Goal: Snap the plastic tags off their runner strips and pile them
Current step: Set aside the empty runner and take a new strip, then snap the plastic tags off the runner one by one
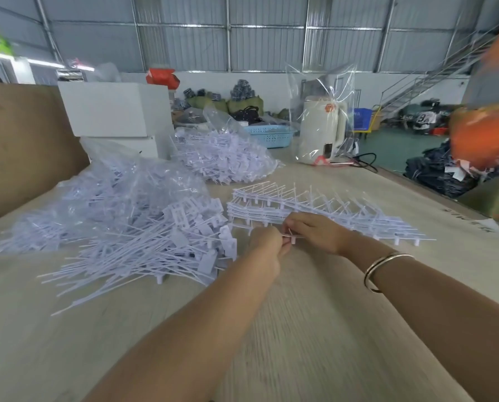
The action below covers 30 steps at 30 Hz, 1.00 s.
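Observation:
Both hands meet at the middle of the table over a thin white runner strip. My left hand is curled and pinches its left end. My right hand grips the strip just to the right, with a small nub hanging below the fingers. Behind the hands lies a stack of white runner strips with tags still attached. To the left spreads a loose pile of snapped-off tags with long thin tails.
Two clear plastic bags of tags lie at the left and further back. A white box, a blue basket and a bagged white kettle stand at the back. An orange blurred shape hangs at the right edge.

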Each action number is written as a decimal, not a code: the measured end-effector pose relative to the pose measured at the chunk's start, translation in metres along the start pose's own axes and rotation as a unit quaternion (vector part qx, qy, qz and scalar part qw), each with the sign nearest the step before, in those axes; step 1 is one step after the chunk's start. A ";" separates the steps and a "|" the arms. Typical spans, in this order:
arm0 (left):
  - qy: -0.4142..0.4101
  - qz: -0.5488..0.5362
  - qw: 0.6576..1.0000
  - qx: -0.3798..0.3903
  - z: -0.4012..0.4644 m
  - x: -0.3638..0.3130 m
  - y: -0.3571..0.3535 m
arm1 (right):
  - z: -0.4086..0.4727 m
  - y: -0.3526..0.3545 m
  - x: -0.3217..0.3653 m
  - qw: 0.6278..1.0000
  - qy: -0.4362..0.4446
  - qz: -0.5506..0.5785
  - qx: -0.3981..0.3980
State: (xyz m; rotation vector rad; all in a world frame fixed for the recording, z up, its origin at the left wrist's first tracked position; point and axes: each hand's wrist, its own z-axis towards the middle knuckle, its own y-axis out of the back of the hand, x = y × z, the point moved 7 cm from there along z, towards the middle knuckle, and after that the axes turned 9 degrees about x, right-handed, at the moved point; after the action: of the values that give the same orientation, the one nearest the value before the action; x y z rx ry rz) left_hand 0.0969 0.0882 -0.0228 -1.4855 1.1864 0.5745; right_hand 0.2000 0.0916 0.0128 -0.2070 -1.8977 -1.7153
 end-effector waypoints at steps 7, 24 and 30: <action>-0.019 0.036 0.999 0.003 -0.026 -0.005 -0.002 | 0.009 0.003 -0.004 0.995 -0.060 -0.036 0.069; -0.124 0.279 0.951 0.042 -0.059 -0.088 0.013 | -0.050 0.027 -0.051 0.972 -0.090 0.201 -0.079; 0.050 0.490 0.825 0.275 -0.079 -0.081 0.029 | -0.063 0.036 -0.032 0.931 -0.070 0.330 -0.137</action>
State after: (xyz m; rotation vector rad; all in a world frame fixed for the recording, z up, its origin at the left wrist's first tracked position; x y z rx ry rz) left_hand 0.0208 0.0470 0.0564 -0.3255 1.9879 0.7284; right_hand 0.2629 0.0455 0.0286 -0.9795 -1.4230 -1.4941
